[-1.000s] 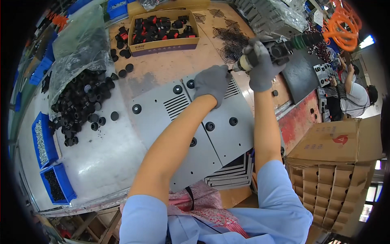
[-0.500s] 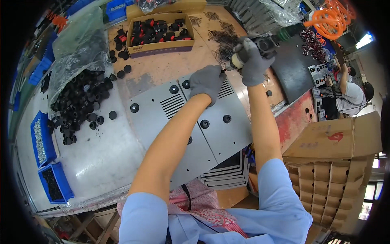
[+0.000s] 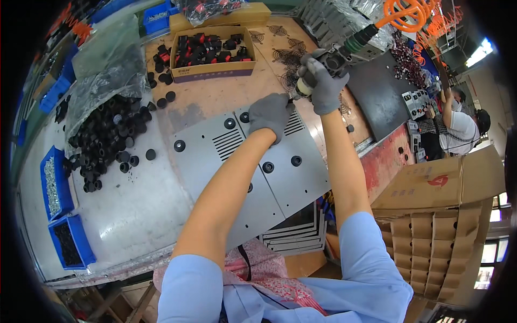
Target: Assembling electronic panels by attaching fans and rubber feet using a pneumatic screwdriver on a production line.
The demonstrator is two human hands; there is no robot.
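Note:
In a grey glove, my right hand (image 3: 326, 89) is wrapped round an air screwdriver (image 3: 335, 60) with a dark body and pale nose. The tool is tilted, its nose pointing down and left toward my left hand (image 3: 269, 116). That gloved hand is closed with fingers bunched at the tool's tip, above the grey metal panels (image 3: 210, 172). What its fingers pinch is hidden. Two panels lie side by side, with slotted vents (image 3: 229, 141) and several round black feet (image 3: 180, 146) on them.
Left lies a heap of black caps (image 3: 107, 137) by a plastic bag (image 3: 105, 59). Blue bins (image 3: 81, 239) hold small hardware. A cardboard box (image 3: 215, 74) of black-and-red parts stands behind; wire guards (image 3: 288, 56) lie near it. An orange hose (image 3: 404, 13) hangs above. A co-worker (image 3: 463, 129) sits right.
The screwdriver's hose end has swung left, so the tool is more upright, and its nose has come slightly left and nearer. My left hand has stayed about where it was. The view has shifted slightly.

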